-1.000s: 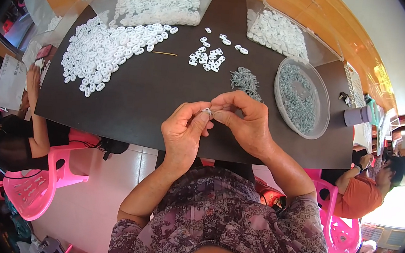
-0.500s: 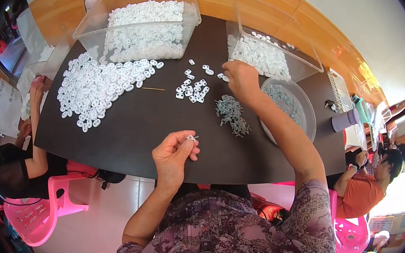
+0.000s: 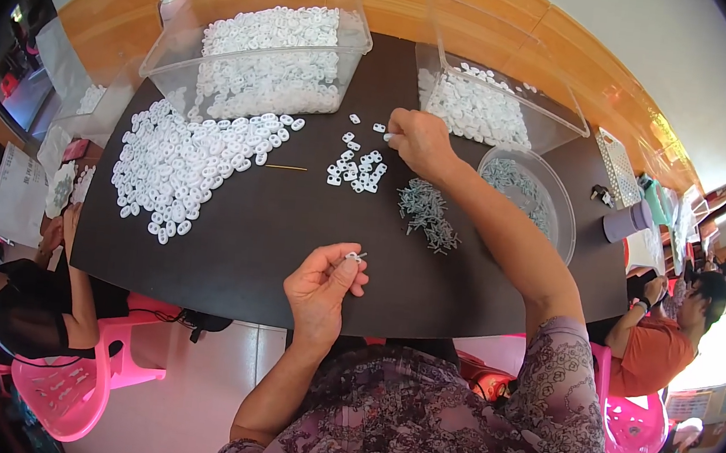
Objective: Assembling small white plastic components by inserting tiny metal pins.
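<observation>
**A:** Your left hand [image 3: 319,289] sits at the near edge of the dark table [image 3: 291,246], thumb and fingers pinched on a small white ring piece [image 3: 351,257] with what looks like a thin metal pin through it. Is that one finished?

**B:** It looks put together, though it's too small to be sure. I'd judge you're between pieces: one held at the near edge, the other hand fetching the next.

**A:** Right. Your right hand [image 3: 421,142] is stretched to the far side of the table, fingers curled down at the small scatter of white rings [image 3: 356,166], touching one at its right edge. Whether the fingers have closed on a ring I can't tell; they hide it.

**B:** And the pins?

**A:** A loose heap of grey pins [image 3: 426,216] lies on the table just nearer you than that hand, with more in the round clear bowl [image 3: 548,211] to the heap's right.

**B:** So the next move, as I read it, calls for a clean pinch on a single ring without dragging its neighbours, then one pin from the heap.

**A:** Mind the big spread of white rings [image 3: 185,166] on the table's left and the two clear tubs [image 3: 257,50] at the far edge; neither hand is near them.
</observation>
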`<state>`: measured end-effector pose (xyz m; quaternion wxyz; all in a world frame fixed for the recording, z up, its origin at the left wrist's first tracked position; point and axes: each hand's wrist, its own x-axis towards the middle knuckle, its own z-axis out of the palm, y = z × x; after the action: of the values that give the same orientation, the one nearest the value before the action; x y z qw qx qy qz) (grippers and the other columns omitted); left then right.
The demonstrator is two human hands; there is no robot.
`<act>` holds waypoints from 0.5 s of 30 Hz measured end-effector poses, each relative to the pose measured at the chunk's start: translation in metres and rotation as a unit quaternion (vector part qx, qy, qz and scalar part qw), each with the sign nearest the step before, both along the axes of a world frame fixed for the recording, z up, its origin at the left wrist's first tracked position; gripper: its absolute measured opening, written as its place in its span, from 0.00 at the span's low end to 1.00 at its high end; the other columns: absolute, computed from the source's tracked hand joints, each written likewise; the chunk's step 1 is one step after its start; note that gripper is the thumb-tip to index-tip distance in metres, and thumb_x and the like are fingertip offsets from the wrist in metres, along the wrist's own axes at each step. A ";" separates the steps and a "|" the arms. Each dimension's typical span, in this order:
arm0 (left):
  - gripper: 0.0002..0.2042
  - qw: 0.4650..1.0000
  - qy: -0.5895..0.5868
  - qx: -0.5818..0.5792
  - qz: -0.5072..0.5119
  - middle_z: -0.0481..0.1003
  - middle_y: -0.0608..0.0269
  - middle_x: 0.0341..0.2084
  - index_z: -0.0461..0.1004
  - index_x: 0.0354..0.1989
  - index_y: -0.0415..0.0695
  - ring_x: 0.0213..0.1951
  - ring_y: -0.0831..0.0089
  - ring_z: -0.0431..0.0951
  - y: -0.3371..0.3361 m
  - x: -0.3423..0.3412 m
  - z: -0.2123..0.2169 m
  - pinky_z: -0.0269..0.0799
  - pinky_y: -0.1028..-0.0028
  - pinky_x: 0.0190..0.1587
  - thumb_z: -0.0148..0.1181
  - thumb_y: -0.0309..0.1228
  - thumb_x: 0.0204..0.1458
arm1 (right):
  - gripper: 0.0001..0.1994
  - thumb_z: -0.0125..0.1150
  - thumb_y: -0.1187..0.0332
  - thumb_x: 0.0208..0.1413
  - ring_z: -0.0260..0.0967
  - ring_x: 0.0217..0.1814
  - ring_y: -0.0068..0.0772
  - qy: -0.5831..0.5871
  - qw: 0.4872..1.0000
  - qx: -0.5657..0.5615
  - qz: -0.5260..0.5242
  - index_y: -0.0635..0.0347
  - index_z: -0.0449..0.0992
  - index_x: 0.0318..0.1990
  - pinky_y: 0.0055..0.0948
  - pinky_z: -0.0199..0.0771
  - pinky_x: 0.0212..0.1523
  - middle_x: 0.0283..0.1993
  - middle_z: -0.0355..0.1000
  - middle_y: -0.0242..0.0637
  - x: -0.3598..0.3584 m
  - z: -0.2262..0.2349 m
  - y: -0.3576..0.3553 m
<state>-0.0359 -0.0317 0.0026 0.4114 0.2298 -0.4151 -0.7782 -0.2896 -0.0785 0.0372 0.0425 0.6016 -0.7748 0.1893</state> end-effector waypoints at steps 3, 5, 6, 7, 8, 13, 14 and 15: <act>0.08 1.000 -0.002 0.003 0.005 0.75 0.56 0.27 0.72 0.39 0.31 0.24 0.75 0.74 0.000 0.001 -0.002 0.71 0.78 0.26 0.56 0.22 0.52 | 0.07 0.62 0.72 0.43 0.69 0.30 0.35 -0.142 0.989 -0.013 0.028 0.63 0.74 0.30 0.32 0.67 0.31 0.28 0.70 0.41 0.020 0.020 0.029; 0.08 1.000 -0.002 0.002 0.002 0.75 0.55 0.27 0.72 0.39 0.31 0.24 0.74 0.74 -0.001 0.000 -0.002 0.71 0.78 0.25 0.56 0.22 0.52 | 0.07 0.62 0.74 0.46 0.65 0.29 0.22 -0.245 0.967 -0.035 0.067 0.63 0.74 0.34 0.23 0.65 0.30 0.27 0.68 0.34 0.035 0.028 0.054; 0.08 1.000 -0.008 0.004 0.005 0.75 0.55 0.27 0.72 0.39 0.31 0.24 0.74 0.74 -0.001 0.000 -0.001 0.71 0.78 0.25 0.56 0.22 0.52 | 0.07 0.62 0.75 0.46 0.63 0.29 0.18 -0.270 0.959 -0.037 0.082 0.63 0.75 0.35 0.21 0.64 0.31 0.27 0.67 0.31 0.044 0.029 0.067; 0.08 1.000 -0.014 0.006 0.009 0.75 0.55 0.27 0.72 0.39 0.31 0.23 0.74 0.74 -0.002 0.001 -0.001 0.71 0.78 0.25 0.56 0.22 0.52 | 0.07 0.62 0.77 0.46 0.63 0.30 0.16 -0.315 0.946 -0.016 0.079 0.63 0.76 0.35 0.20 0.65 0.32 0.27 0.68 0.29 0.053 0.031 0.076; 0.08 1.000 -0.020 0.009 0.005 0.75 0.55 0.27 0.72 0.39 0.31 0.23 0.74 0.74 -0.002 0.001 0.000 0.71 0.78 0.25 0.56 0.22 0.52 | 0.07 0.62 0.77 0.46 0.63 0.30 0.16 -0.320 0.944 -0.015 0.074 0.63 0.76 0.35 0.20 0.65 0.32 0.27 0.68 0.29 0.060 0.032 0.085; 0.09 1.000 -0.007 0.006 -0.004 0.75 0.56 0.28 0.72 0.40 0.32 0.24 0.75 0.74 -0.001 0.000 0.006 0.71 0.78 0.27 0.55 0.24 0.54 | 0.06 0.62 0.77 0.47 0.64 0.32 0.15 -0.473 0.878 0.020 0.075 0.64 0.76 0.34 0.18 0.65 0.34 0.29 0.69 0.27 0.087 0.033 0.114; 0.09 1.000 0.006 0.000 -0.009 0.75 0.56 0.28 0.72 0.40 0.32 0.25 0.75 0.74 -0.001 -0.002 0.009 0.72 0.78 0.27 0.55 0.24 0.54 | 0.07 0.62 0.77 0.47 0.64 0.33 0.15 -0.483 0.870 0.017 0.093 0.64 0.76 0.35 0.18 0.65 0.35 0.29 0.69 0.27 0.089 0.031 0.116; 0.09 1.000 0.014 -0.007 -0.021 0.75 0.56 0.28 0.72 0.40 0.31 0.25 0.75 0.74 0.000 -0.002 0.011 0.72 0.78 0.27 0.55 0.24 0.54 | 0.07 0.62 0.77 0.47 0.64 0.33 0.15 -0.487 0.868 0.017 0.095 0.64 0.76 0.35 0.18 0.65 0.35 0.29 0.69 0.27 0.090 0.028 0.118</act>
<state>-0.0382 -0.0315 0.0133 0.4022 0.2077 -0.4194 -0.7869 -0.1992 0.0392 0.0655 -0.3683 0.5044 -0.6398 0.4478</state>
